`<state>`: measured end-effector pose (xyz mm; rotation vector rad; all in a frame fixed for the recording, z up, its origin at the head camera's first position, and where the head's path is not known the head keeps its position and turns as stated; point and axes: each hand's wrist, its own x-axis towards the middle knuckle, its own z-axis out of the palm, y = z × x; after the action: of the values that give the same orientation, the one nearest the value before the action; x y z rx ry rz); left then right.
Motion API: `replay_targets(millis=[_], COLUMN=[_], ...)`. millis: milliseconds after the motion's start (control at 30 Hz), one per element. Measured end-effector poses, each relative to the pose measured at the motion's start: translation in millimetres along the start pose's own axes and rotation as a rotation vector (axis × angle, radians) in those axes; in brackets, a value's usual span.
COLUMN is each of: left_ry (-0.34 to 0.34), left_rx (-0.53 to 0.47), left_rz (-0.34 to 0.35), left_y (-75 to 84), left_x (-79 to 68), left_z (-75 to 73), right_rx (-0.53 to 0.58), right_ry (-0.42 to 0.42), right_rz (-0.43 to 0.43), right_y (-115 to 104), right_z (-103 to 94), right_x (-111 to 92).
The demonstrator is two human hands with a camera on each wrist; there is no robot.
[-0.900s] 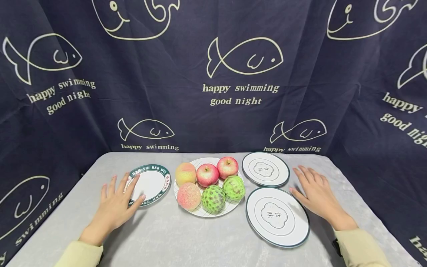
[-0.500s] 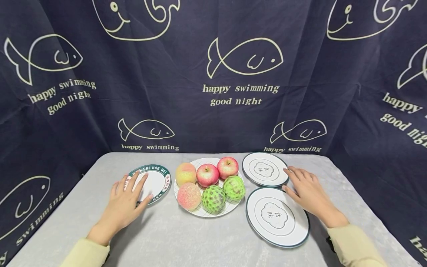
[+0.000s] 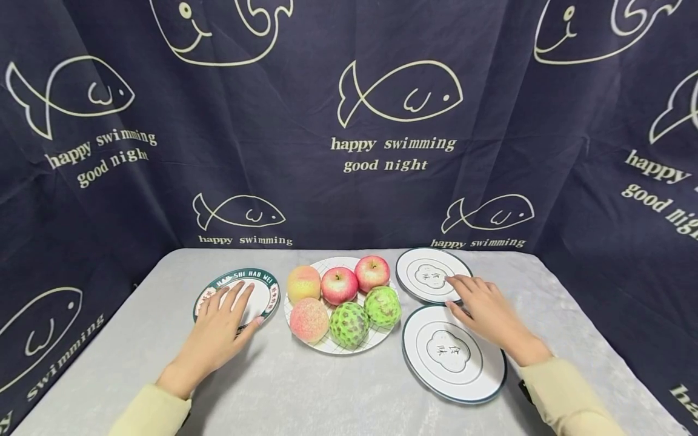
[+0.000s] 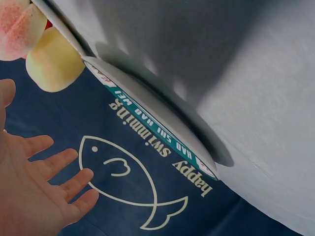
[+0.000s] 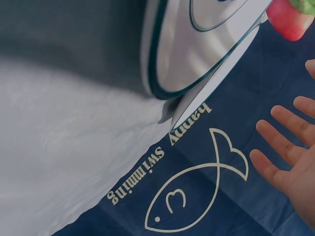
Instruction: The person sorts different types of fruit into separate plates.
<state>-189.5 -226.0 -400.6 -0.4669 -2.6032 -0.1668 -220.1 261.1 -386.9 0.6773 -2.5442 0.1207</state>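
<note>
My left hand [image 3: 215, 333], fingers spread and relaxed, hovers over the near part of a small green-rimmed plate [image 3: 269, 280]. In the left wrist view that hand stays apart from the plate [image 4: 157, 123]. On the other side, my right hand [image 3: 491, 312] reaches in over two white plates with dark rims, the far plate [image 3: 414, 263] and the near plate [image 3: 447, 381]. Its fingers are loosely extended and hold nothing. Between the hands, a patterned white plate [image 3: 327, 263] carries two red apples [image 3: 339, 286], two peaches [image 3: 309, 321] and two green custard apples [image 3: 349, 326].
A grey cloth [image 3: 305, 399] covers the table. Dark blue curtains [image 3: 305, 121] printed with fish and lettering rise at the back and both sides. The far right plate stands close to the fruit plate.
Both hands have moved inward: the left one rightward across the small plate, the right one leftward over the gap between the two right plates. The plates and fruit keep their places.
</note>
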Motion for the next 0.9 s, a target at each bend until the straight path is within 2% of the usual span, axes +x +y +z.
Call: replay_targets(millis=[267, 400, 900], left_ry=[-0.044, -0.064, -0.078], left_rx=[-0.014, -0.021, -0.053], left_rz=[0.004, 0.011, 0.06], left_y=[10.0, 14.9, 36.3], left_x=[2.4, 3.0, 9.3], left_z=[4.0, 5.9, 10.5], right_rx=[0.025, 0.023, 0.035], right_ry=[-0.053, -0.053, -0.086], right_rz=[-0.014, -0.037, -0.087], right_y=[-9, -16, -31], right_z=[5.7, 8.4, 19.9], right_x=[7, 11, 23])
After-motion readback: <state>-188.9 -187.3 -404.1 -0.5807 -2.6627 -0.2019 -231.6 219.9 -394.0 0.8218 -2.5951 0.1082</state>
